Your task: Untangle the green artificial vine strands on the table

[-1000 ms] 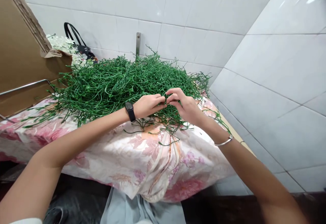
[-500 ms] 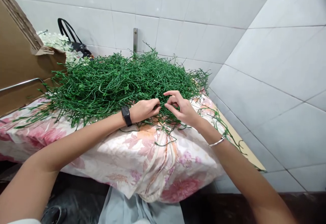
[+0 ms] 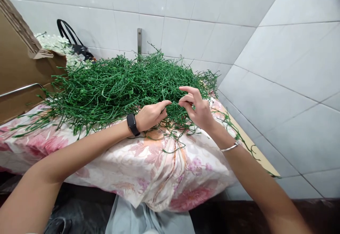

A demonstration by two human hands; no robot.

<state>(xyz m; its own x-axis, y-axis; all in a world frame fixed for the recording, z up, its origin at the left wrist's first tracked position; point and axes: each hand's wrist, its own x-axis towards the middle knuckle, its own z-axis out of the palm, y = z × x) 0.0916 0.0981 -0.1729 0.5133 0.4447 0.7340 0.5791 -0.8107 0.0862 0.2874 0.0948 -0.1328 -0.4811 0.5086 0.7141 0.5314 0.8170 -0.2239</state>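
A large tangled heap of green artificial stems (image 3: 124,81) lies on a table covered with a flowered cloth (image 3: 148,163). At the heap's front edge, my left hand (image 3: 152,115), with a black band on its wrist, is closed with its fingers curled and its thumb stretched toward the right hand. Just to the right, my right hand (image 3: 198,108) has thumb and bent fingers pinched together and the index finger raised. The two hands are close but apart. Whatever is between the fingers of either hand is too thin to make out against the green stems.
On the left stands an open cardboard box (image 3: 16,56). White artificial flowers (image 3: 54,42) and a black bag (image 3: 79,49) are behind it. Tiled walls (image 3: 175,32) close off the back and right. Some loose stems (image 3: 239,129) trail over the table's right edge.
My right hand has moved up and to the right, widening the gap from my left hand. My left thumb has stretched out. The heap looks unchanged.
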